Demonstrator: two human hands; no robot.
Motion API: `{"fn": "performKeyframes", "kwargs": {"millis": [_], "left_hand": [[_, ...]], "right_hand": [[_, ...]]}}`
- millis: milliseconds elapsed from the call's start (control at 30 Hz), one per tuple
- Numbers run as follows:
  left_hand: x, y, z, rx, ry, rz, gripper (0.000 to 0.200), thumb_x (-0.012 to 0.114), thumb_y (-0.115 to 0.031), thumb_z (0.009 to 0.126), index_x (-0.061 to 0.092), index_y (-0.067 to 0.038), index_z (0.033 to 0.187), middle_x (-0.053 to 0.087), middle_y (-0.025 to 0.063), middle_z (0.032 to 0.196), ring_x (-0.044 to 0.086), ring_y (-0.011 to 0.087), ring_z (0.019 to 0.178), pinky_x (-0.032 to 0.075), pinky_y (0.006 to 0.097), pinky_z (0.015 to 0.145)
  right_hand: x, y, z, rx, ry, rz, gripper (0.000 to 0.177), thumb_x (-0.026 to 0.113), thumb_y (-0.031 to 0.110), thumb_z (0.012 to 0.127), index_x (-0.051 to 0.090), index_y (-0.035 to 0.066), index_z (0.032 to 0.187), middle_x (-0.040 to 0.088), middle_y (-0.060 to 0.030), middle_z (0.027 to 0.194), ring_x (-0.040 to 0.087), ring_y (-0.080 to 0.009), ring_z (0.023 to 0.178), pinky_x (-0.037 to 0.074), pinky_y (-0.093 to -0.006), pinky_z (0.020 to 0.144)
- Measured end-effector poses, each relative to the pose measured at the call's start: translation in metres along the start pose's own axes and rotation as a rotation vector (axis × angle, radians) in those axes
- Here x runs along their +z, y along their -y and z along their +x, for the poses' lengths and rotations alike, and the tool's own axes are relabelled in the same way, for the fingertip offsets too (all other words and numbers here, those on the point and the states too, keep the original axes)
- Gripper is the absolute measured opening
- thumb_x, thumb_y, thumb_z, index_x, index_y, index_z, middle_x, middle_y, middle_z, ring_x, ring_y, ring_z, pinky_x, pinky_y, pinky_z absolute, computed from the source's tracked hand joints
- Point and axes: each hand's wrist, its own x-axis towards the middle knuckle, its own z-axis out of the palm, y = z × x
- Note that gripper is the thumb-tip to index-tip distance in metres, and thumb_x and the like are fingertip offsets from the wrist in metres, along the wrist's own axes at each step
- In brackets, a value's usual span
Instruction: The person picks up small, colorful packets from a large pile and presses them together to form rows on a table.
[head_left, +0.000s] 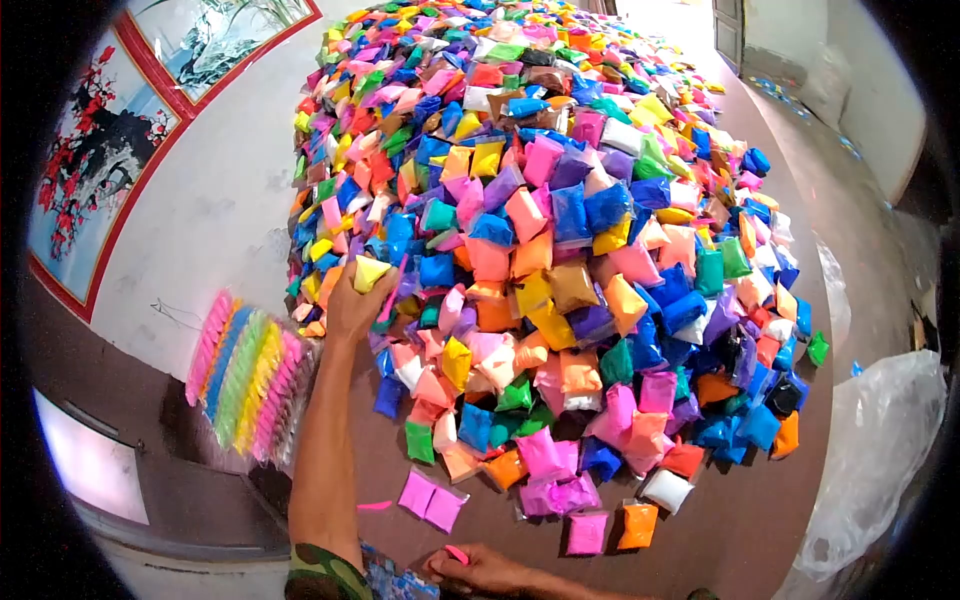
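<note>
A large heap of small coloured packets (575, 285) covers the brown table. At the heap's left edge my left hand (355, 305) is closed on a pale yellow packet (370, 273), and a thin pink strip (392, 290) shows beside its fingers. Near the table's front edge my right hand (475, 572) is closed around a small pink piece (457, 554). Two joined pink packets (432, 500) lie on the table above my right hand, with another thin pink strip (375, 506) to their left.
Bagged twisted bundles in several colours (245, 375) stand left of the table. Clear plastic sheeting (875, 460) hangs at the right side. Framed pictures (105, 165) are on the left wall, and an open door (729, 30) is at the back.
</note>
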Motion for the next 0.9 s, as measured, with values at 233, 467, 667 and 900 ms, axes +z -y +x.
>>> {"fn": "performKeyframes", "kwargs": {"millis": [233, 467, 667, 900], "left_hand": [[-0.027, -0.008, -0.043, -0.085, 0.130, -0.327, 0.068, 0.085, -0.038, 0.088, 0.060, -0.002, 0.140, 0.071, 0.0050, 0.111, 0.067, 0.0151, 0.098, 0.054, 0.0295, 0.088], [-0.035, 0.010, -0.077, 0.035, 0.244, 0.109, 0.103, 0.090, -0.052, 0.073, 0.050, -0.005, 0.155, 0.062, 0.0243, 0.145, 0.061, 0.0367, 0.133, 0.048, 0.0446, 0.113], [-0.043, -0.014, -0.114, 0.289, 0.210, 0.314, 0.096, 0.094, -0.050, 0.070, 0.058, -0.004, 0.147, 0.060, 0.0243, 0.145, 0.057, 0.0416, 0.135, 0.045, 0.0488, 0.115], [-0.045, 0.005, -0.145, 0.301, 0.177, 0.384, 0.090, 0.094, -0.034, 0.075, 0.053, -0.002, 0.149, 0.056, 0.0249, 0.148, 0.059, 0.0401, 0.132, 0.049, 0.0466, 0.110]], "right_hand": [[0.001, 0.017, -0.006, 0.018, 0.033, -0.002, 0.027, 0.060, 0.027, 0.110, 0.070, 0.002, 0.114, 0.065, 0.0023, 0.086, 0.050, -0.0056, 0.062, 0.039, -0.0232, 0.055], [-0.001, 0.015, -0.002, 0.070, 0.043, -0.091, 0.030, 0.059, 0.028, 0.110, 0.069, 0.000, 0.115, 0.063, 0.0019, 0.081, 0.049, -0.0051, 0.060, 0.039, -0.0225, 0.054], [0.010, 0.027, -0.011, 0.051, -0.010, -0.050, 0.031, 0.057, 0.030, 0.112, 0.069, 0.001, 0.115, 0.062, 0.0021, 0.081, 0.048, -0.0053, 0.060, 0.039, -0.0226, 0.054], [-0.013, -0.008, 0.005, 0.045, 0.091, -0.133, 0.041, 0.055, 0.047, 0.111, 0.073, 0.010, 0.119, 0.062, 0.0048, 0.084, 0.053, -0.0075, 0.076, 0.044, -0.0269, 0.065]]}}
